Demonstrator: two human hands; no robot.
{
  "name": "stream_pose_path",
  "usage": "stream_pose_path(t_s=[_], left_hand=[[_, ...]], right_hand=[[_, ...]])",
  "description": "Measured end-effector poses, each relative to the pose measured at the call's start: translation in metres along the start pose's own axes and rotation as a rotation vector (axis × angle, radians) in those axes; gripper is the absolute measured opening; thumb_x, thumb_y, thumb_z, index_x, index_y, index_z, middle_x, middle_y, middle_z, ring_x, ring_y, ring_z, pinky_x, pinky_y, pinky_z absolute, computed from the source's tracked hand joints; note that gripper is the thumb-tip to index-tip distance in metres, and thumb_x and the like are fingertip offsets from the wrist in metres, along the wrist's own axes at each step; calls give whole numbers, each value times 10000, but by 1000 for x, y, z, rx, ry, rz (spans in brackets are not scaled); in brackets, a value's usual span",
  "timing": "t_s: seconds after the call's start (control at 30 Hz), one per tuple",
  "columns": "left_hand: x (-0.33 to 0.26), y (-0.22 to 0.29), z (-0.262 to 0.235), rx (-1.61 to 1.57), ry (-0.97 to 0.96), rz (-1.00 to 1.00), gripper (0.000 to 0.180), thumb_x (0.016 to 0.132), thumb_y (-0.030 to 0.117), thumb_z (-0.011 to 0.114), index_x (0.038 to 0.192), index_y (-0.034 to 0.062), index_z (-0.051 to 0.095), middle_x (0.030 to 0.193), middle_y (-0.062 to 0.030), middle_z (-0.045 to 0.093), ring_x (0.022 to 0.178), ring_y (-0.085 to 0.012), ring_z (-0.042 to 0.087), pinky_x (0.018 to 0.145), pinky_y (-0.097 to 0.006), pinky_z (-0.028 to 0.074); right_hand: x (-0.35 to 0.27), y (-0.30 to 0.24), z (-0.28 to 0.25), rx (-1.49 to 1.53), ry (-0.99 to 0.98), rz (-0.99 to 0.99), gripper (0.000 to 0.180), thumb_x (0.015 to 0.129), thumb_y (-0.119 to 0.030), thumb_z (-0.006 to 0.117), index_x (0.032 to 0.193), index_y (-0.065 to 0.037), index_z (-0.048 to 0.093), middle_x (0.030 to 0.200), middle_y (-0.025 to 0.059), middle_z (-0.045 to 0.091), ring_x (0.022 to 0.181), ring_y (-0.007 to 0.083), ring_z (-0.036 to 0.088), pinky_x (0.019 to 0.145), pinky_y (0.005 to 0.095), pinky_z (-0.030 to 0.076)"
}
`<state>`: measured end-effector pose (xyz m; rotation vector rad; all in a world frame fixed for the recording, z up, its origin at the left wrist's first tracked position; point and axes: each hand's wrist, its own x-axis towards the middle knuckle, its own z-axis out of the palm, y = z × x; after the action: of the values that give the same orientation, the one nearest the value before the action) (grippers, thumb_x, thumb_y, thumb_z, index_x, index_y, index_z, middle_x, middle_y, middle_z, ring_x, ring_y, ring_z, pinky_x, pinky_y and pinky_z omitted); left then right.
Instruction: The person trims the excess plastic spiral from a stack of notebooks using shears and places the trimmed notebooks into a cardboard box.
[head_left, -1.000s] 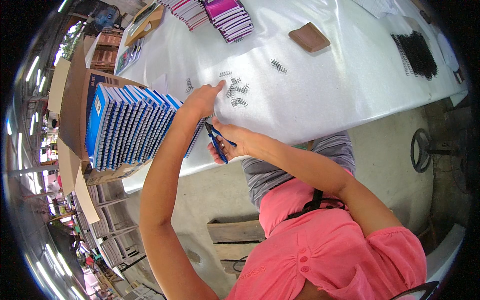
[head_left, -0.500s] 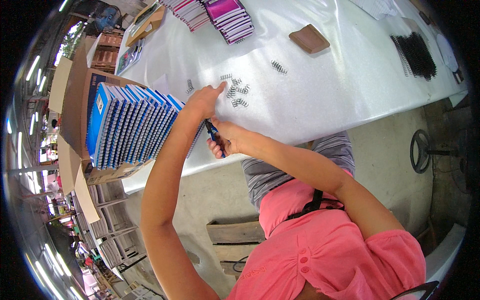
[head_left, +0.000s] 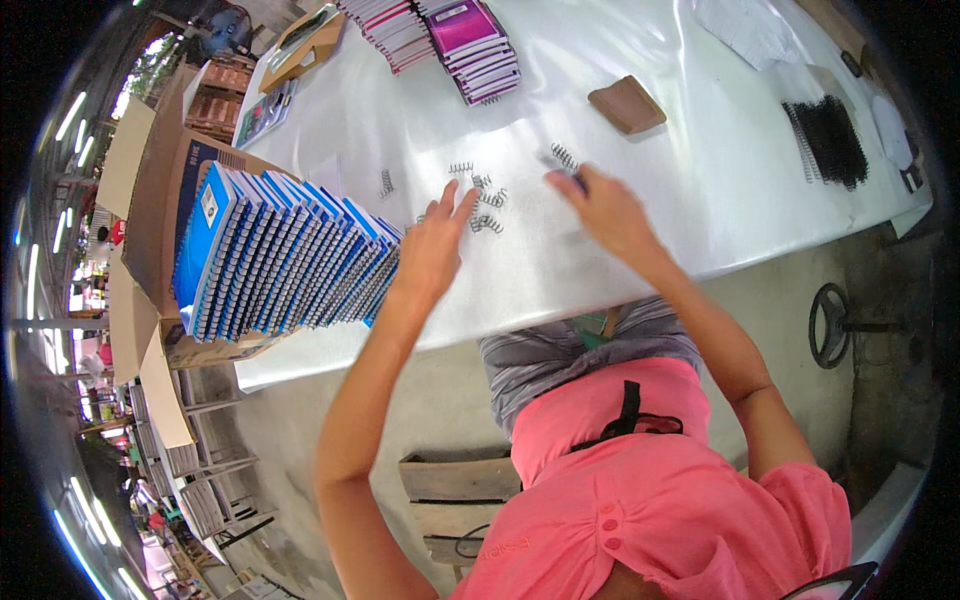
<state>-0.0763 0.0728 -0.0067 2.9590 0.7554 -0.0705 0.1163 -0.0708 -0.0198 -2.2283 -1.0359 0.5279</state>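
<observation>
My left hand (head_left: pixel 432 250) reaches over the white-covered table with its fingers stretched out and apart. Its fingertips are at a loose cluster of short cut wire coils (head_left: pixel 486 196). My right hand (head_left: pixel 610 212), smeared by motion, is closed around the blue and dark pliers (head_left: pixel 572 183), of which only a small part shows by the thumb and fingers. Just beyond that hand lies another coil piece (head_left: pixel 563 156). A short coil (head_left: pixel 387 183) rests apart on the left, and one more (head_left: pixel 461 168) sits beyond my left fingertips.
Blue spiral notebooks (head_left: pixel 280 250) stand in a leaning row at the left, beside an open cardboard box (head_left: pixel 150 250). Purple notebooks (head_left: pixel 470 45) are stacked at the far side. A brown block (head_left: pixel 627 105) and a bundle of black coils (head_left: pixel 828 140) lie to the right.
My right hand has swung right and away from my left, carrying the pliers towards the separate coil. My left hand has shifted slightly right and nearer, its fingers now spread by the cluster.
</observation>
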Motion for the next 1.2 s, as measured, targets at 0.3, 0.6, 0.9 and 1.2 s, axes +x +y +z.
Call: stream_pose_path(t_s=[0.3, 0.6, 0.9, 1.2], left_hand=[[-107, 36, 67, -251, 439, -298, 526, 881, 14, 539, 1385, 8, 392, 1445, -254, 345, 1350, -454, 291, 1071, -450, 341], [-99, 42, 78, -366, 462, -536, 537, 936, 157, 516, 1380, -85, 338, 1408, -291, 371, 1350, -475, 264, 1111, -518, 203], [-87, 47, 81, -239, 442, -562, 544, 927, 137, 516, 1394, -68, 328, 1409, -263, 391, 1352, -474, 264, 1092, -572, 191], [-77, 51, 83, -301, 477, -533, 570, 924, 116, 505, 1424, -44, 284, 1451, -293, 305, 1377, -428, 243, 1111, -538, 172]], right_hand=[[19, -1, 11, -123, 145, -749, 631, 721, -358, 734, 1235, -55, 530, 1337, 87, 488, 1274, 291, 389, 1073, 432, 286], [70, -99, 124, 30, -485, -1003, 341, 681, -80, 755, 942, -73, 536, 997, 62, 557, 1088, 259, 493, 1002, 404, 332], [70, -67, 97, -39, -369, -980, 285, 669, -92, 741, 836, -85, 510, 992, 42, 516, 1028, 235, 492, 893, 385, 377], [127, -110, 103, 105, -458, -1053, 331, 688, -20, 708, 992, -35, 576, 1164, 86, 549, 1153, 305, 484, 949, 411, 414]])
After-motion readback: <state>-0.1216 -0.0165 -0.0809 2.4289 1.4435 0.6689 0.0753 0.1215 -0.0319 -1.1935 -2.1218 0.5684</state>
